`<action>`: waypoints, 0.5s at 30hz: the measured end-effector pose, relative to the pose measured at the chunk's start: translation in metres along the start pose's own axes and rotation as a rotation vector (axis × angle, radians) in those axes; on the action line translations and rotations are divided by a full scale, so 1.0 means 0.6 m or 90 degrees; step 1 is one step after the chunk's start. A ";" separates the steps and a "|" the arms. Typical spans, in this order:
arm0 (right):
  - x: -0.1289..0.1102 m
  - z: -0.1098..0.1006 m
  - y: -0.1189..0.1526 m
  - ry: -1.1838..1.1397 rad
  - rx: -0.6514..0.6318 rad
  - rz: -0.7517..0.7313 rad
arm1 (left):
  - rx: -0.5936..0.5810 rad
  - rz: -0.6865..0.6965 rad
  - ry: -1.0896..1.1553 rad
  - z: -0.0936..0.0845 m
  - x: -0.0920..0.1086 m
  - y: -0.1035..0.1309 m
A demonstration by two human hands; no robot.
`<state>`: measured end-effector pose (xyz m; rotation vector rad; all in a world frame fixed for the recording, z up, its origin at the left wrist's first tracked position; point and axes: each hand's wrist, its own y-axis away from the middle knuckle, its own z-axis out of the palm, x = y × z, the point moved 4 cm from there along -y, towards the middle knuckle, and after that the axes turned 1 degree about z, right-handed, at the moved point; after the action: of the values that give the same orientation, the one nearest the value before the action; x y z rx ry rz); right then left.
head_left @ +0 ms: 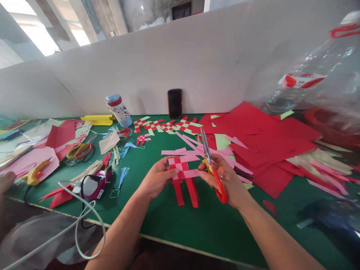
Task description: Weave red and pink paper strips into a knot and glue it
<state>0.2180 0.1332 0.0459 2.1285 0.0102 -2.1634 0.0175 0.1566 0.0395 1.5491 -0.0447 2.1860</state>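
Note:
My left hand (157,178) pinches the left side of a woven piece (179,167) of pink and red paper strips. Two red tails hang down from the weave, and pink tails point right. My right hand (222,176) holds scissors (206,148) with red and yellow handles, blades pointing up and away. Its fingertips are at the ends of the pink tails. Loose pink strips (194,148) lie just behind both hands on the green table (165,228).
Finished woven pieces (168,126) line the back, near a phone (174,103) and a bottle (119,110). Red sheets (253,131) are piled right. Left are other scissors (80,151), a glue gun (35,172), a white cable (95,213) and another person's hand (8,180).

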 end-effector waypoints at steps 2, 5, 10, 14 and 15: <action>-0.008 -0.010 0.001 0.043 0.006 -0.026 | 0.029 0.038 -0.012 -0.014 0.023 -0.005; -0.018 -0.029 0.005 0.225 0.000 -0.050 | 0.092 0.116 -0.012 -0.046 0.064 -0.012; -0.012 -0.045 0.004 0.539 -0.063 -0.057 | 0.181 0.178 0.051 -0.096 0.082 -0.019; -0.006 -0.032 0.002 0.595 -0.111 -0.040 | 0.172 0.198 0.067 -0.097 0.073 -0.019; -0.005 -0.027 0.002 0.597 -0.123 -0.031 | 0.163 0.200 0.060 -0.094 0.071 -0.018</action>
<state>0.2343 0.1334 0.0490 2.7817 0.3252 -0.9383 -0.0394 0.1970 0.0548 1.6643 0.0244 2.5939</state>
